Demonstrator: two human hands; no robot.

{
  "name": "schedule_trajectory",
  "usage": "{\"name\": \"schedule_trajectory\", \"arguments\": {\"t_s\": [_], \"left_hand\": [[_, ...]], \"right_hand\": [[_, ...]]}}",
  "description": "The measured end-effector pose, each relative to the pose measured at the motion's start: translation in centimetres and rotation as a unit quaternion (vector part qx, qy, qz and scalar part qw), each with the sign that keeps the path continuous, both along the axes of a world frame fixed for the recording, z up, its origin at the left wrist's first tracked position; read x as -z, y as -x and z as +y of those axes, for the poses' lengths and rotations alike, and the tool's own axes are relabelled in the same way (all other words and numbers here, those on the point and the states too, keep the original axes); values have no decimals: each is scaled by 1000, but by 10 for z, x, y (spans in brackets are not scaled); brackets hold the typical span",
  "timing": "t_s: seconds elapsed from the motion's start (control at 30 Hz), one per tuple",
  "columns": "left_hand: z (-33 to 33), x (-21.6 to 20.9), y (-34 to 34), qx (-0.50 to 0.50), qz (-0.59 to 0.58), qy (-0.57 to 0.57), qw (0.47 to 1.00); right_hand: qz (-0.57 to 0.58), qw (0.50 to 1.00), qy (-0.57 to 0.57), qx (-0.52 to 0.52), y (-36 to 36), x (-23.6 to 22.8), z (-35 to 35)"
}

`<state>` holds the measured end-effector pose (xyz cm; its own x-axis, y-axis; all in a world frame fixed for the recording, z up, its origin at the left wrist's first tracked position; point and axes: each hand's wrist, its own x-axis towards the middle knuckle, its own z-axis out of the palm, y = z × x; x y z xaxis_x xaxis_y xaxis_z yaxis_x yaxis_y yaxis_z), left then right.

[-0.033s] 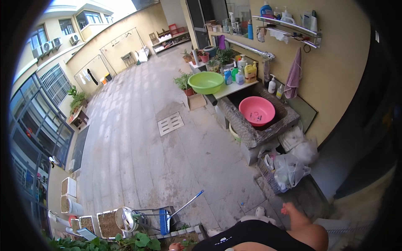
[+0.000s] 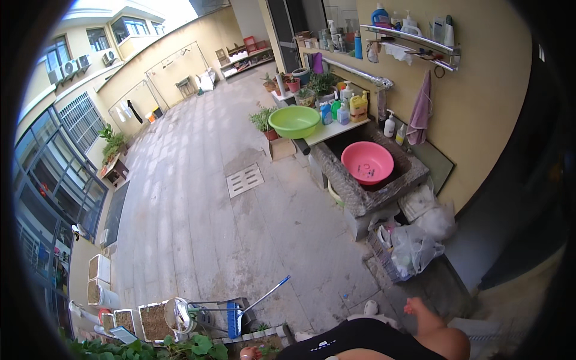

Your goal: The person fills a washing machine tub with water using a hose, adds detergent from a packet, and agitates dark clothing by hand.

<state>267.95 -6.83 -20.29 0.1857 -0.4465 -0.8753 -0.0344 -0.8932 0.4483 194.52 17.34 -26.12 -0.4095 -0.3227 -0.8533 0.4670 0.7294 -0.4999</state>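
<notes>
My right hand (image 2: 413, 306) hangs in front of my right side, fingers loosely bent and a little apart, with nothing seen in it. Nearest to it is a crate (image 2: 384, 255) with plastic bags on the ground ahead. Low at the bottom edge, my left hand (image 2: 251, 353) is partly cut off; its fingers look loose and no held thing shows. Just beyond it a blue-headed broom (image 2: 234, 320) leans beside a dustpan (image 2: 247, 311). Further off to the right, a stone sink (image 2: 354, 201) holds a pink basin (image 2: 367, 159) with small dark things inside.
A green basin (image 2: 294, 122) and several bottles (image 2: 342, 113) stand on a ledge behind the sink. A floor drain (image 2: 245, 180) lies mid-yard. Soil-filled boxes (image 2: 155, 322), a bucket (image 2: 180, 316) and leafy plants (image 2: 201, 347) line the lower left. A purple towel (image 2: 420, 111) hangs on the wall.
The view has shifted slightly. My right hand sits a little lower in the picture, and its fingers look more spread. Nothing was picked up or put down.
</notes>
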Motion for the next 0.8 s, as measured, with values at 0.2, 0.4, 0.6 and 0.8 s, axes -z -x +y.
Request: {"name": "schedule_trajectory", "arguments": {"t_s": [0.2, 0.4, 0.6, 0.8], "left_hand": [[-63, -25, 194, 196, -47, 23, 979], [-123, -40, 317, 701, -180, 292, 625], [-180, -65, 389, 532, -151, 35, 832], [-257, -15, 455, 442, -118, -78, 886]], "right_hand": [[-26, 950, -75, 301, 100, 47, 174], [13, 878, 140, 458, 146, 72, 214], [57, 907, 72, 412, 107, -35, 184], [20, 890, -6, 455, 30, -79, 215]]}}
